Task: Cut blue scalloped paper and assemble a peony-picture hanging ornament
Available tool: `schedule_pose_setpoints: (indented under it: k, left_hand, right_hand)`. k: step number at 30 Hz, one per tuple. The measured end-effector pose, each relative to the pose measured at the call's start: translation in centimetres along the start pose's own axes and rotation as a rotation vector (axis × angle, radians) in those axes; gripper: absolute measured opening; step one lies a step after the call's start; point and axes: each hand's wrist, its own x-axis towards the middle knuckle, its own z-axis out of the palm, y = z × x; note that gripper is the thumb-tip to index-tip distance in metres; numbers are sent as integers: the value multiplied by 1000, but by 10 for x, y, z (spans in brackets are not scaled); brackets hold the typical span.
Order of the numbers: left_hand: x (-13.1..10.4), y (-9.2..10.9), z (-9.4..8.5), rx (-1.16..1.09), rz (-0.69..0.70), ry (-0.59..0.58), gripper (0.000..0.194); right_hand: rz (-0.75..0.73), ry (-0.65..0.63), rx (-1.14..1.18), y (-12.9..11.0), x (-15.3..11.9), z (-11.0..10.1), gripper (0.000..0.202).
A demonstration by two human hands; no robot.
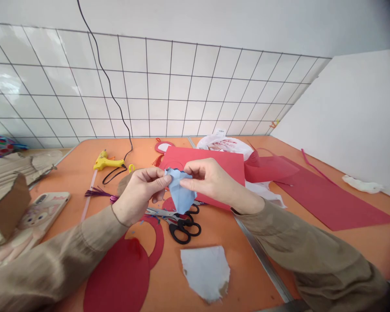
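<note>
Right there, my left grip (pixel 137 193) and right grip (pixel 212 181) both pinched the light-blue scrap (pixel 181 195) above the black-handled scissors (pixel 182 224), joined to nothing visible yet, while the red disc (pixel 117 277) and red ring (pixel 159 242) lay already cut on the orange surface (pixel 167 281).

There were two hands, one left hand (pixel 139 193) and one right hand (pixel 209 180), and one light-blue scrap (pixel 183 194). Also counted: one grey-white scrap (pixel 206 273), one yellow glue gun (pixel 108 162), one phone (pixel 47 216), one purple tassel (pixel 99 193), one printed plastic bag (pixel 225 145), one red disc (pixel 118 277), and at least two large red sheets (pixel 214 164). Overlapping scissors (pixel 182 224) seemed to number two pairs.
</note>
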Motion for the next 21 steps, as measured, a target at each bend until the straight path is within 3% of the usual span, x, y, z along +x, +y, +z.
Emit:
schedule_pose_setpoints:
  k: [21]
  left_hand:
    - [-1, 3, 2, 109, 126, 62, 28]
  right_hand:
    - [40, -19, 54, -2, 2, 3, 26]
